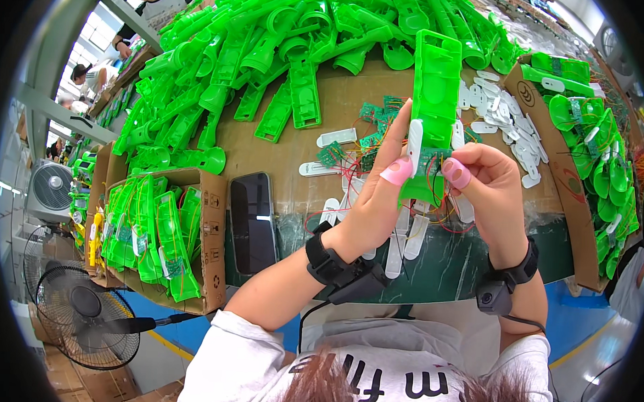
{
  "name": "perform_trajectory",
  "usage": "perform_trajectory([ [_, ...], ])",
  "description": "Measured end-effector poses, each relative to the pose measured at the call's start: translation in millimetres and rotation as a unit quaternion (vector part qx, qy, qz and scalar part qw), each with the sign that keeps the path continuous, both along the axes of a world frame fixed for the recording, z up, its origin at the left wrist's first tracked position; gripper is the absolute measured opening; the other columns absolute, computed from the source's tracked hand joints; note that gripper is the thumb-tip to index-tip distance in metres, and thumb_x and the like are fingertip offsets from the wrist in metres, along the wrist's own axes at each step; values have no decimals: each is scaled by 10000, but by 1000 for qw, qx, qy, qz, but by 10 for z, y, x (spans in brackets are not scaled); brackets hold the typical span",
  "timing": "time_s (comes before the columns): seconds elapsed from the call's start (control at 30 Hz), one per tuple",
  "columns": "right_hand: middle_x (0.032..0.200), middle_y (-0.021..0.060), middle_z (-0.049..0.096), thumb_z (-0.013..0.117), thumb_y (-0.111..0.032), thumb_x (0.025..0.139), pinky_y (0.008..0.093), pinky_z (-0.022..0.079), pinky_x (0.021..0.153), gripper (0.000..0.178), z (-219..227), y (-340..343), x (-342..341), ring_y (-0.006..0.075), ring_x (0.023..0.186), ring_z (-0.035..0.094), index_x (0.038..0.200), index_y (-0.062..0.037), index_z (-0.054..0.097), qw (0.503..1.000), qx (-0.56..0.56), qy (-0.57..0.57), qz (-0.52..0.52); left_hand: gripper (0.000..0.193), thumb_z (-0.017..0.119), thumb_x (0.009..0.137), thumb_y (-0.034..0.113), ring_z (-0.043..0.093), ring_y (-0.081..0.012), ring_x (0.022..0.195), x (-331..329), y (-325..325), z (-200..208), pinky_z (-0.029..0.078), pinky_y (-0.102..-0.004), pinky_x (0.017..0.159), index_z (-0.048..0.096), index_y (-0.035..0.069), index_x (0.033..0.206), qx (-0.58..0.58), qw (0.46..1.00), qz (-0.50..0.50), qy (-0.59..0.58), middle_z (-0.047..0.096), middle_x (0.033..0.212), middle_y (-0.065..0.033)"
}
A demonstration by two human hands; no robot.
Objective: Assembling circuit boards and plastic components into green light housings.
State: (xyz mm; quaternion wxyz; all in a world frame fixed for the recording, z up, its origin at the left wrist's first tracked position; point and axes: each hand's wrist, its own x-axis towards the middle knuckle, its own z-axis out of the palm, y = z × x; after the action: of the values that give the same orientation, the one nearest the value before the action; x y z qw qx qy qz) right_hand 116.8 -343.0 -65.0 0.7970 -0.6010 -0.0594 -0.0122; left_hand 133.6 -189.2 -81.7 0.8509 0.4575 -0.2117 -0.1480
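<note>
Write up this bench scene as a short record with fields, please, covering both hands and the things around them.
Left hand: holds green shell
Right hand: fingertips at shell's right edge, by circuit board; grip unclear
Left side: phone; carton of green shells
Far side: green pile
Right side: white pieces; box of green parts

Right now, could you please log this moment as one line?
left hand: holding green housing | right hand: at circuit board edge | nearby: white pieces, phone
</note>
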Motion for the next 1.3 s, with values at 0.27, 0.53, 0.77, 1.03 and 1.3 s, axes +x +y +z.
perform_trajectory([
  [0.27, 703, 27, 611, 667, -128, 782, 151, 389, 474, 150, 56, 24, -21, 20, 559, 513, 804, 7, 604, 998, -47, 30, -3, 662, 395, 857, 319, 401, -287, 1195, -8, -24, -12, 394, -407, 930, 52, 187, 1408, -32, 999, -20, 9, 329, 1333, -191],
  [0.53, 664, 3, 581, 673, -179, 781, 148, 353, 450, 190, 54, -4, -39, 10, 526, 472, 754, -8, 594, 998, -23, 54, 9, 681, 402, 858, 365, 398, -277, 1200, -9, -62, -20, 378, -401, 944, 40, 187, 1407, -14, 1000, -21, -4, 336, 1327, -178],
  [0.77, 714, 21, 600, 668, -157, 786, 146, 379, 473, 184, 68, -16, -27, 15, 568, 503, 781, 12, 595, 998, -32, 51, 20, 615, 269, 934, 367, 418, -214, 1148, -11, -64, -91, 370, -345, 929, -41, 119, 1403, 33, 996, -5, -83, 335, 1318, -138],
  [1.03, 727, 29, 602, 648, -152, 804, 160, 416, 519, 184, 57, -12, -17, 33, 592, 521, 832, 19, 587, 997, -56, 51, 33, 668, 391, 909, 352, 429, -255, 1167, -35, -63, -97, 384, -373, 936, 2, 122, 1402, 74, 989, 63, -112, 368, 1301, -152],
  [1.3, 813, 22, 605, 630, -155, 817, 170, 446, 567, 177, 89, -35, 36, 37, 671, 534, 891, 1, 594, 999, -10, 42, 30, 607, 369, 925, 198, 428, -244, 1170, -1, -18, -105, 355, -372, 960, 9, 79, 1399, 147, 961, 124, -200, 345, 1324, -146],
])
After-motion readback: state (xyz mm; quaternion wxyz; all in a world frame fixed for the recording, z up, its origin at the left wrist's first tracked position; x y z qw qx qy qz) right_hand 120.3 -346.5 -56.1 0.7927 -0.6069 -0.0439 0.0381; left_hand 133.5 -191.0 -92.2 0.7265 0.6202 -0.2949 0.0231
